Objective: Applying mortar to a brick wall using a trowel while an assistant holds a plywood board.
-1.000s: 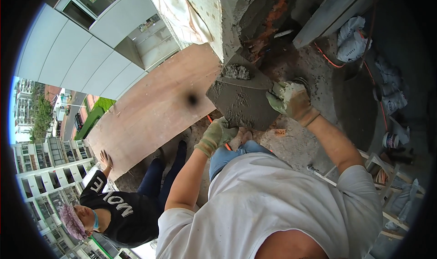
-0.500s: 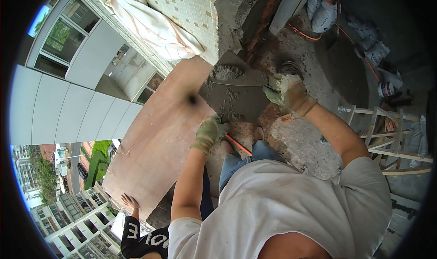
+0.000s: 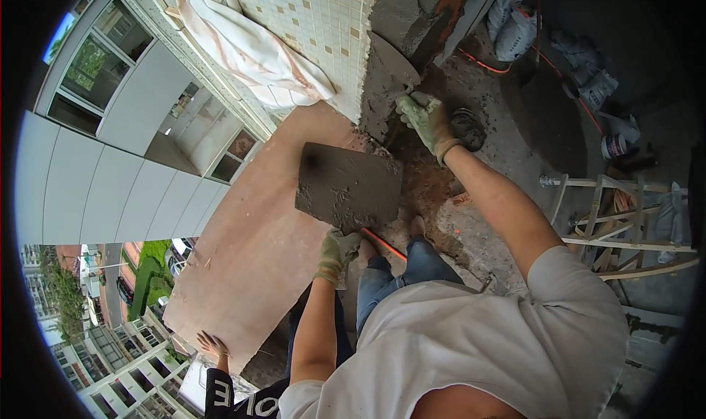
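My gloved left hand (image 3: 337, 256) is closed around the near edge of a plasterer's hawk (image 3: 351, 191), a flat board coated with a thin smear of grey mortar. In my gloved right hand (image 3: 428, 122) is a plastering trowel (image 3: 391, 60), its blade lying along the mortar-covered end of the wall (image 3: 382, 99). The trowel's handle is mostly hidden by the fingers. To the left of that wall end runs a face of small cream and tan tiles (image 3: 316, 22).
A large pinkish board (image 3: 250, 250) lies at left, with another person's hand (image 3: 213, 343) resting on it. A white cloth (image 3: 257, 58) hangs by the tiles. A black bucket (image 3: 468, 128), sacks (image 3: 515, 33) and a wooden stepladder (image 3: 603, 206) stand at right.
My right hand has carried the trowel from the hawk up onto the wall end. The hawk has shifted left and nearer to me, and the mortar heap on it is gone.
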A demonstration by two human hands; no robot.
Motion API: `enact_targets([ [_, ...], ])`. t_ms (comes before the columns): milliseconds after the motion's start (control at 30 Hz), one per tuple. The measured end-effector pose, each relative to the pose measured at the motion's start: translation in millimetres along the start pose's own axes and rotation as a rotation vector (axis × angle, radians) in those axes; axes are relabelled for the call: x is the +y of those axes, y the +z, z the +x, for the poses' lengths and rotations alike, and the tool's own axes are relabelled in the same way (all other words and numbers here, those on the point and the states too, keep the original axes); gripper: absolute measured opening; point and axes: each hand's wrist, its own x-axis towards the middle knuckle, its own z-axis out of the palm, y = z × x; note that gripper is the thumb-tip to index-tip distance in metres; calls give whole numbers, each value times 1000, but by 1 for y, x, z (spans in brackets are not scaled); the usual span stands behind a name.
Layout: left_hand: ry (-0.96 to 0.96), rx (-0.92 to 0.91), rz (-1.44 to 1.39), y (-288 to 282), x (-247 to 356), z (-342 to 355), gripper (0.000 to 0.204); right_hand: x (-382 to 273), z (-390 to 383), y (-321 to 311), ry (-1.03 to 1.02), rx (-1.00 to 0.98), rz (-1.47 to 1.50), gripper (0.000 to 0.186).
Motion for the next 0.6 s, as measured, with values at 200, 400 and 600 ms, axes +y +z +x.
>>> enact_targets([
  [200, 199, -71, -77, 8, 6, 6, 10, -88, 1, -17, 21, -60, 27, 29],
  [400, 83, -83, -220, 20, 23, -17, 10, -40, -11, -26, 263, -181, 129, 28],
  [600, 45, -121, -235, 6, 3, -10, 12, -27, 5, -3, 179, -94, -460, 36],
])
